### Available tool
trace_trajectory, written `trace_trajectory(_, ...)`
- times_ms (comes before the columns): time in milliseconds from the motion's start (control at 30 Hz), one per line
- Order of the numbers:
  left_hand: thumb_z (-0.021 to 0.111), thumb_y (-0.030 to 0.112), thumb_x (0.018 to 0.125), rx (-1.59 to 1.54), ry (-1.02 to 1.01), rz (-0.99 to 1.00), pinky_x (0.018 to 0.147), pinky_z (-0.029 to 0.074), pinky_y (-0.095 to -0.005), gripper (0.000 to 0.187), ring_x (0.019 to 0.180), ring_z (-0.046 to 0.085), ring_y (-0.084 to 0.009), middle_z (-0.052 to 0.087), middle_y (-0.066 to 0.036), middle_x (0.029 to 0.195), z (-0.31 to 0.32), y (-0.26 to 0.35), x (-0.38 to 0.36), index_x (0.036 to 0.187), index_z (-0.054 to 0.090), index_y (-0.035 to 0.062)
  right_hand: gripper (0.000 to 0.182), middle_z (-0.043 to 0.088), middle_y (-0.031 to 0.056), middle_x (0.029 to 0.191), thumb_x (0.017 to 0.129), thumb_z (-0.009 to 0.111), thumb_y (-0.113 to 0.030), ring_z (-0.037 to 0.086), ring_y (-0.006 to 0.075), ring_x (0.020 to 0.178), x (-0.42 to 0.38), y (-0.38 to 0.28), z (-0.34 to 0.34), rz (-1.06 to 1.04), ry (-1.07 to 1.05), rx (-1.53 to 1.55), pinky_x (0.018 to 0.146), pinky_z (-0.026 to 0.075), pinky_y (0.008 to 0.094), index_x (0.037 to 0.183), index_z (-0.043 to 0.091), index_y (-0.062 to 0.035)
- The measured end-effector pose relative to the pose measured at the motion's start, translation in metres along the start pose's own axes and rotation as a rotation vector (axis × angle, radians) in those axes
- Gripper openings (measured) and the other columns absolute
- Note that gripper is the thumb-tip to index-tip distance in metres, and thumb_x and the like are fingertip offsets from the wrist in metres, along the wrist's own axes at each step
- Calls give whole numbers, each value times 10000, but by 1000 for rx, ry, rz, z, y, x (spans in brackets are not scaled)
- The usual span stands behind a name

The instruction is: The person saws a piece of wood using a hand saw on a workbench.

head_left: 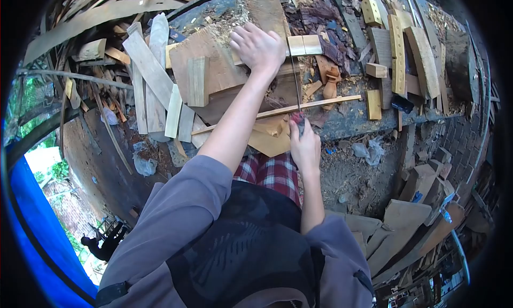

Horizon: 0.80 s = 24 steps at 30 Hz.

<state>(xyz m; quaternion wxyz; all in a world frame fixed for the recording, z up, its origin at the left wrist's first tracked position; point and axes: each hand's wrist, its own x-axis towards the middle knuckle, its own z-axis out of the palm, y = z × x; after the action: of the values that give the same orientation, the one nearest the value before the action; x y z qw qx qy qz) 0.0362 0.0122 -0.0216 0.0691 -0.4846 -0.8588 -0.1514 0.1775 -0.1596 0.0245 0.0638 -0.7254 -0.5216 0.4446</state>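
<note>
A: Why is the left hand (259,47) flat on the small wooden piece (299,45)?

B: It pins it to the bench (347,121), fingers spread. The right hand (304,145) closes around the saw handle (297,118); the blade (295,78) meets the piece.

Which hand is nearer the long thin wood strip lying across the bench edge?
Right. The right hand sits just below the long thin wood strip, gripping a saw handle at its near side. The left hand presses a short wooden block farther up the bench, clear of the strip.

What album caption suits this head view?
Left hand pressing a pale wooden block, right hand gripping a thin handsaw.
</note>
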Motion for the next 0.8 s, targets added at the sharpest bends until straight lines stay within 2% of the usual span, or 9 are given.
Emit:
trace_trajectory(100,559,242,744,-8,-15,5,898,343,-433,297,995,500,-327,564,-205,996,1,-1,-2,898,546,-12,449,664,295,857,958,507,-467,644,478,841,0,-2,-6,3,-17,-62,743,505,542,1141,606,-70)
trace_trajectory(167,563,240,744,-5,13,21,891,344,-434,287,996,501,-326,564,-201,991,2,0,-1,893,548,-6,445,664,293,859,963,498,-469,643,480,837,28,-23,-12,-10,-35,-83,740,506,542,1139,608,-76)
trace_trajectory(267,569,239,743,-15,25,6,886,343,-438,279,997,502,-326,564,-200,988,6,-4,-3,889,551,2,439,661,298,858,971,481,-472,642,482,833,54,-36,-7,-135,59,-92,738,505,546,1144,606,-89)
trace_trajectory(367,565,235,749,-30,34,-17,901,340,-453,283,1005,503,-339,565,-212,1001,7,-2,-5,893,564,-9,434,658,299,854,974,477,-467,640,483,833,38,-26,-1,-64,34,-62,742,501,550,1138,604,-85)
trace_trajectory(467,544,231,770,-80,-7,-51,943,334,-468,312,1032,503,-363,567,-239,1033,3,1,0,909,591,-44,463,653,305,829,970,491,-471,642,484,815,-10,22,16,-71,97,-31,712,501,562,1131,614,-55)
trace_trajectory(633,539,219,775,-82,-36,-27,946,333,-469,314,1043,501,-365,562,-243,1050,2,-1,-1,924,592,-53,532,652,315,825,963,498,-495,642,489,821,-17,20,-4,24,63,-121,721,506,555,1131,612,-3)
trace_trajectory(800,552,251,752,-16,8,-11,869,346,-440,316,992,504,-329,568,-218,1018,8,-4,-1,903,578,-26,559,655,310,805,960,496,-513,653,477,828,-11,26,-6,22,78,-129,718,521,545,1113,615,12)
